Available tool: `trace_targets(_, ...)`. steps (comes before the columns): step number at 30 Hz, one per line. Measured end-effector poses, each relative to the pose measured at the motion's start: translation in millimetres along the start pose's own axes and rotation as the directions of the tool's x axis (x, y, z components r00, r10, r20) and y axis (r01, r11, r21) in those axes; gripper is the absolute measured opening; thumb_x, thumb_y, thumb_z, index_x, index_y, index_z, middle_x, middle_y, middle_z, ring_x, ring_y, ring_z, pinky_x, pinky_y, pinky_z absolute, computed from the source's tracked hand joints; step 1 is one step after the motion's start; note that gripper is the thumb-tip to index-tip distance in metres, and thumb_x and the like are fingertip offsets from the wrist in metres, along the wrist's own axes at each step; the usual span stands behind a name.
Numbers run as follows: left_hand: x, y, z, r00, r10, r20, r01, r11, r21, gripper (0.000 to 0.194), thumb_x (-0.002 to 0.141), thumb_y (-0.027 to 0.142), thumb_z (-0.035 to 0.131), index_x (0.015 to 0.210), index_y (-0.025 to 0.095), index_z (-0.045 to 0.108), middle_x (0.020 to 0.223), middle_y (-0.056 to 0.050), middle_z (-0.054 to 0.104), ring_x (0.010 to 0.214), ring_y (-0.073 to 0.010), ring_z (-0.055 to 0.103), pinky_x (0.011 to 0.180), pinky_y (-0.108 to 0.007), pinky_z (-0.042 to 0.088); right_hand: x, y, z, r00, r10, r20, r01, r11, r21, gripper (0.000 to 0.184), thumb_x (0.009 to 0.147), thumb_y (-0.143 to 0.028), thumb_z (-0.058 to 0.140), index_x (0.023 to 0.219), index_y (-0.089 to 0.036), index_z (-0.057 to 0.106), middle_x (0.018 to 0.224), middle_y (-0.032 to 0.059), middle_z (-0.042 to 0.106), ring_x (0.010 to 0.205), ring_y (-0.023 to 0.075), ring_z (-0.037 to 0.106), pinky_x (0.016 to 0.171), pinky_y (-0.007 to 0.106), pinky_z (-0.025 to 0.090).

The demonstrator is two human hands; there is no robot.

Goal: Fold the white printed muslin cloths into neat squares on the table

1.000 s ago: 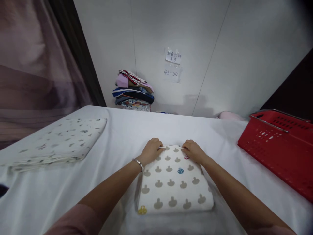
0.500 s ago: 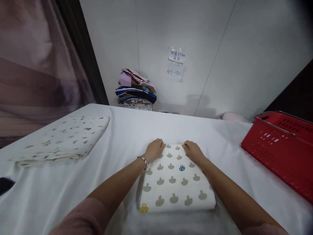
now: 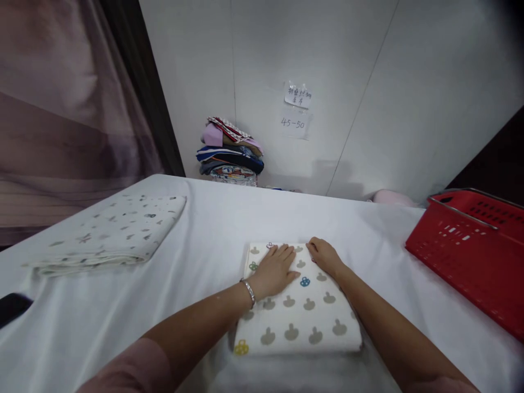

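Note:
In front of me lies a folded white cloth (image 3: 309,322) printed with grey mushroom shapes, plus a few in blue, green and yellow. My left hand (image 3: 275,271) rests flat on its upper left part, fingers stretched out. A silver bracelet (image 3: 248,292) circles that wrist. At the far right corner of the cloth, my right hand (image 3: 325,256) has its fingers bent and pinched on the edge. Another folded white cloth (image 3: 123,224) with small scattered prints lies to the left, apart from both hands.
A white sheet covers the table (image 3: 221,218). On the right stands a red plastic basket (image 3: 466,256). A dark object (image 3: 14,308) sits at the left edge. Beyond the table, a stack of folded fabrics (image 3: 231,153) stands against the wall, below and left of paper notes (image 3: 297,109).
My left hand has let go of the cloth's far left corner and moved onto its top, opening flat. The far left corner now shows. My right hand stays at its corner.

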State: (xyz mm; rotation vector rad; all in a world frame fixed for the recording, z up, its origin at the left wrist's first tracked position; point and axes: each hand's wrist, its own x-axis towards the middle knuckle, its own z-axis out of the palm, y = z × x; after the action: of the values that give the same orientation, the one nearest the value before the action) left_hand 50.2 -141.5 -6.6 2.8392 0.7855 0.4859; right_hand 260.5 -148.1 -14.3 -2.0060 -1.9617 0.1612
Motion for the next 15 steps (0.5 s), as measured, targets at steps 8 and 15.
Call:
trace_targets(8,-2.7,-6.5,16.1,0.999,-0.039,-0.031,0.039,0.999,0.003,0.055,0.088,0.047,0.035,0.132,0.015,0.035,0.139,-0.012,0.037,0.131,-0.0227,0.026,0.109,-0.043,0.014,-17.3,-23.7,-5.5,0.981,-0.188,-0.045,0.188,0.982,-0.007,0.04,0.087,-0.025,0.037,0.124,-0.014,0.047,0.129,0.0112,0.049,0.121,0.0199,0.04,0.102,0.035,0.025)
trace_targets(15,0.8,-6.4,9.2,0.998,-0.047,-0.028,0.047,0.999,-0.023,0.051,0.084,0.031,0.041,0.132,0.018,0.034,0.133,-0.008,0.046,0.128,-0.0207,0.032,0.109,-0.044,0.013,-32.7,-35.9,9.4,0.953,-0.266,0.147,0.269,0.963,0.004,0.055,0.091,-0.043,0.028,0.137,-0.013,0.031,0.142,0.0104,0.033,0.131,0.0228,0.025,0.107,0.044,0.015)
